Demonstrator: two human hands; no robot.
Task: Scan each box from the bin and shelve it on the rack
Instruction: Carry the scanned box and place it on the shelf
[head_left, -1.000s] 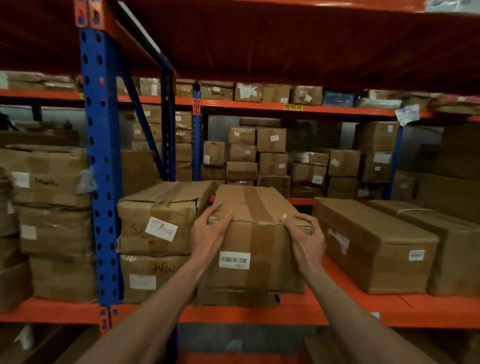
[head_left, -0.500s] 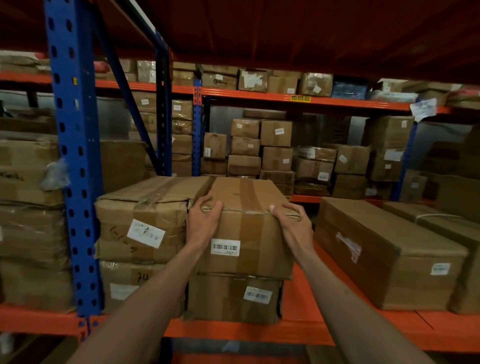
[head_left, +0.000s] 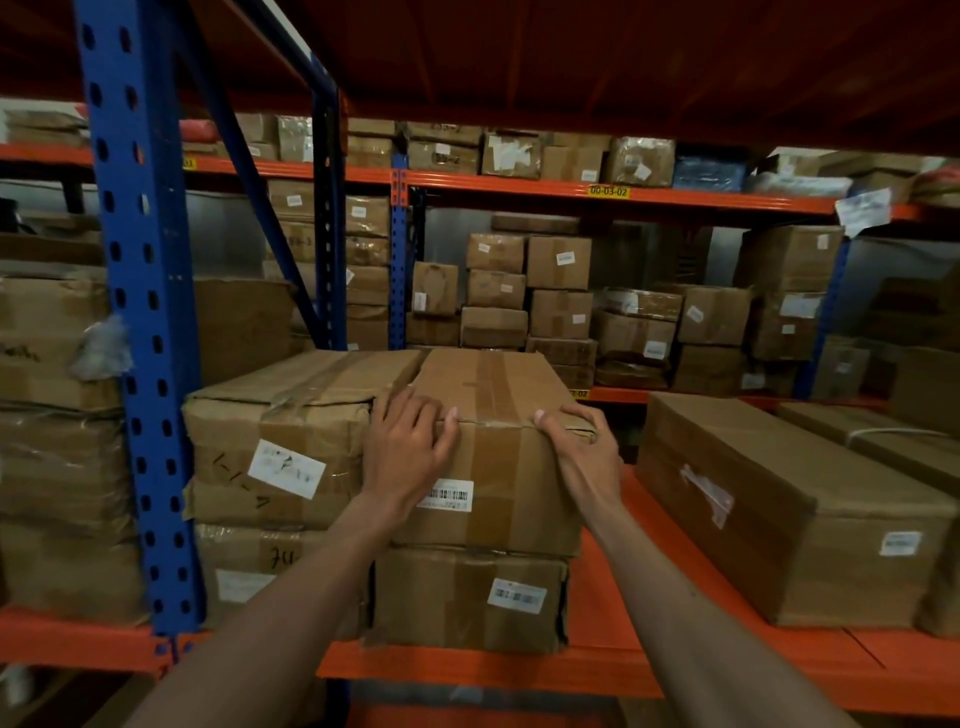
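Note:
A taped cardboard box (head_left: 498, 467) with a barcode label on its front lies on top of a second labelled box (head_left: 467, 603) on the orange rack shelf (head_left: 613, 670). My left hand (head_left: 410, 452) grips its upper front left corner, fingers over the top edge. At the upper front right corner, my right hand (head_left: 582, 441) curls round the box. The box's left side touches a taller stack of worn boxes (head_left: 280, 441).
A blue rack upright (head_left: 140, 322) stands at the left. Long boxes (head_left: 789, 504) lie on the shelf to the right, with bare orange shelf between them and my stack. Many more boxes fill the rack behind and the shelf above.
The box has moved deeper onto the lower box, whose front and label now show. Both hands have kept their hold on its front top corners.

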